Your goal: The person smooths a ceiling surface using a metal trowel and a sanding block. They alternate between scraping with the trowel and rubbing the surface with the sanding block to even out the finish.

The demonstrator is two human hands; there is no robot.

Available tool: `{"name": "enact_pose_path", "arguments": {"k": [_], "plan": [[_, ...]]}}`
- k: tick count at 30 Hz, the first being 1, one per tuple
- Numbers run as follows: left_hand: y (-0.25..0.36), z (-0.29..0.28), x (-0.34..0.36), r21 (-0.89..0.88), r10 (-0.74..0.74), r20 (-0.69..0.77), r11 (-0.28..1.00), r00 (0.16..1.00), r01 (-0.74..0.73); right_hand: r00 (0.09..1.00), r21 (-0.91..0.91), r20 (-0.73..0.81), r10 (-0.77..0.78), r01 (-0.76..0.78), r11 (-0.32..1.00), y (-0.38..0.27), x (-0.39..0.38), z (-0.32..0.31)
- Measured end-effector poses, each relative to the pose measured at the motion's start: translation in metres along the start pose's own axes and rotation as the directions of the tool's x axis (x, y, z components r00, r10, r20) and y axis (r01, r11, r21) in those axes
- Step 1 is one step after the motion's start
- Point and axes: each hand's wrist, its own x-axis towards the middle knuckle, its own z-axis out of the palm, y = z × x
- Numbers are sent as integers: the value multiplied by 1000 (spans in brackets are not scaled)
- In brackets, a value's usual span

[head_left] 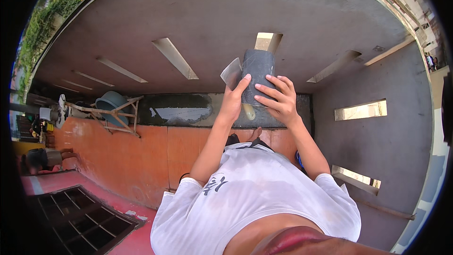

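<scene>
In front of the wall I hold up a dark grey oblong piece (258, 68), scratched on its face and slightly curved at its lower edge. My left hand (232, 100) is closed at its left edge, thumb against it and the other fingers hidden behind. A thin grey metal blade (231, 72) sticks out above that thumb; its other end is hidden. My right hand (280, 99) grips the piece from the right, fingers laid across its face. Below the piece shows a rounded yellowish end (248, 111), perhaps a handle; I cannot tell what it joins.
The grey wall (212, 23) ahead has slanted slot openings, and another slotted wall (368, 146) stands at right. A wet trough (181, 111) runs along its foot beside orange flooring (127, 156). At left are a wooden frame (134, 118), a blue-grey basin (112, 106) and another person (40, 159).
</scene>
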Motion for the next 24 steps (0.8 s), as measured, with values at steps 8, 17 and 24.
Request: {"name": "enact_pose_path", "arguments": {"k": [8,17,24], "plan": [[28,-54,-29,213,-27,-200,974,979,71,847,301,517,-125,-42,953,-9,60,5],[-5,-147,-106,170,-310,-85,932,947,320,615,253,773,-152,-79,964,-18,156,-11],[4,-223,-139,-36,-248,-258,968,934,248,930,-466,67,-360,349,813,78,263,-84]]}}
